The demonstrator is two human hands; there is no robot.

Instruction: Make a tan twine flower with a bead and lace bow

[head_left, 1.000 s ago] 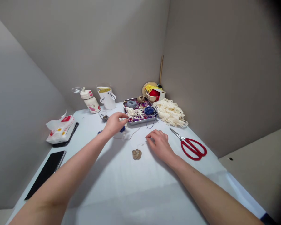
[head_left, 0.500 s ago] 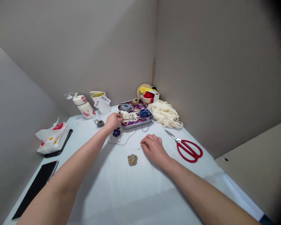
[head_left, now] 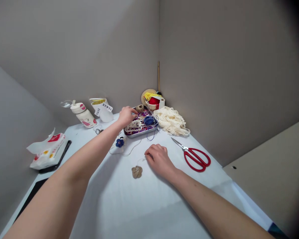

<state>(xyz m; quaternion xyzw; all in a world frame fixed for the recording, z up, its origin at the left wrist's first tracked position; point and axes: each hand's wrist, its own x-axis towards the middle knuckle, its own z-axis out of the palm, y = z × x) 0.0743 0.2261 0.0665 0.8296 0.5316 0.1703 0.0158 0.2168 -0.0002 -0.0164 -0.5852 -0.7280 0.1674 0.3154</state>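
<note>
My left hand (head_left: 128, 116) reaches over the back left of a metal tray (head_left: 141, 134), its fingers stretched and slightly apart. It covers the spot of the grey yarn, so contact there cannot be made out. Cream lace trim (head_left: 134, 126) and a blue yarn ball (head_left: 149, 120) lie in the tray among purple bits. My right hand (head_left: 159, 159) rests on the table, thumb and fingers pinched on a thin white thread (head_left: 141, 160). That thread runs to a brown flower-shaped piece (head_left: 137, 172). Left of the tray lies a dark blue flower (head_left: 119, 142) on a cord.
Red-handled scissors (head_left: 196, 159) lie at the right, below a heap of cream lace (head_left: 170, 121). Behind the tray stands a container with red and yellow yarn (head_left: 153, 100). A bottle (head_left: 86, 116), a white cup (head_left: 104, 113) and a tissue pack (head_left: 48, 152) stand at the left.
My left hand has moved from the lace at the tray's front left to its back left, over the grey yarn. My right hand keeps its pinch. The view has shifted slightly.
</note>
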